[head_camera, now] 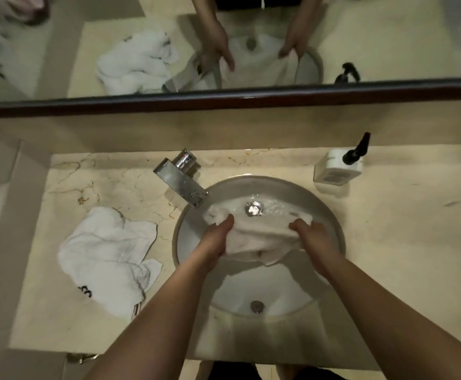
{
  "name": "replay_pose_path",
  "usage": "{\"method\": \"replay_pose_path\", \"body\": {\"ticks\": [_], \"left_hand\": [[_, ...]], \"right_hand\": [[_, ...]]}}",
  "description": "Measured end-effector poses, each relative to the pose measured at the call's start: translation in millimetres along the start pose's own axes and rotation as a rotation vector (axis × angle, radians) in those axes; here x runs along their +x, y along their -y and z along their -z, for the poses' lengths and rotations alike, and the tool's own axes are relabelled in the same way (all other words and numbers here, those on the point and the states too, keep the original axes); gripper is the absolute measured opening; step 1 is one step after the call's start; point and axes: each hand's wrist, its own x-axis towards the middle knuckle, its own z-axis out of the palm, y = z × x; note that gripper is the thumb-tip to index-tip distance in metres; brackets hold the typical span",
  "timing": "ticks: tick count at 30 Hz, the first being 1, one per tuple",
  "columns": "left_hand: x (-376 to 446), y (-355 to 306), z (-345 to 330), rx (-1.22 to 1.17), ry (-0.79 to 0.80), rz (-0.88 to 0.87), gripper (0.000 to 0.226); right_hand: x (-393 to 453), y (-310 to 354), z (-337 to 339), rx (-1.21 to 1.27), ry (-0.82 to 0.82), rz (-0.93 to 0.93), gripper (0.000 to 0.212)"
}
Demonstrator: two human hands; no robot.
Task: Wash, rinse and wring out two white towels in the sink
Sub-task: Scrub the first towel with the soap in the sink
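Both hands (218,238) (310,237) grip limp wet towel (259,234) over round sink (330,215)

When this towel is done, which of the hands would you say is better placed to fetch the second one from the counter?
The left hand. The second towel lies on the counter to the left of the sink, on that hand's side. The right hand would have to cross over the basin.

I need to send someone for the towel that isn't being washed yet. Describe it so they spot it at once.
Start at the round white sink set in the marble counter. Left of it, below the chrome faucet, a crumpled white towel lies on the counter. Unlike the wet towel both hands hold in the basin, it lies untouched and shows dark lettering at one edge.
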Motion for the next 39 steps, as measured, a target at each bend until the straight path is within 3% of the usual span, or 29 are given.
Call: {"method": "replay_pose_path", "body": {"ticks": [2,5,9,11,14,18,20,25,28,32,34,39], "left_hand": [[-20.5,-7.9,-4.4,0.148,-0.088,-0.104,0.08],[-66.6,-22.2,-12.5,0.231,-0.163,-0.413,0.053],[-114.7,-32.9,-22.5,0.305,-0.232,-0.685,0.054],[-130.7,-35.0,-30.2,0.282,-0.245,-0.733,0.064],[-150.0,-41.3,-46.8,0.127,-0.145,-0.761,0.051],[-163.9,-55.0,-75.4,-0.041,-0.135,-0.6,0.047],[-166.9,-57.6,-93.2,-0.124,-0.157,-0.529,0.045],[-158.2,-56.5,-112.7,-0.214,-0.186,-0.481,0.035],[-138.9,-52.7,-103.6,-0.052,-0.334,-0.486,0.041],[-126.0,-45.9,-82.0,0.39,-0.512,-0.545,0.041],[-128.3,-45.5,-74.1,0.426,-0.549,-0.611,0.039],[-140.7,-48.0,-75.5,0.061,-0.225,-0.739,0.039]], "right_hand": [[-14.0,6.6,10.5,0.039,-0.007,0.005,0.034],[-42.0,24.3,24.5,0.096,0.019,0.102,0.035],[-72.4,46.2,34.1,0.002,0.023,0.282,0.036],[-86.7,57.9,36.0,-0.044,0.035,0.386,0.048],[-112.9,77.5,35.1,-0.169,0.026,0.508,0.061],[-130.4,86.2,18.0,-0.128,0.186,0.589,0.087],[-132.0,95.2,6.9,-0.094,0.171,0.612,0.079],[-109.6,108.8,-3.7,0.057,-0.083,0.45,0.044],[-104.6,96.6,3.2,-0.056,-0.067,0.434,0.035],[-110.7,89.9,24.3,-0.167,-0.055,0.509,0.027],[-116.4,91.4,30.4,-0.151,-0.028,0.522,0.021],[-117.4,100.3,18.8,0.139,0.005,0.474,0.017]]}}
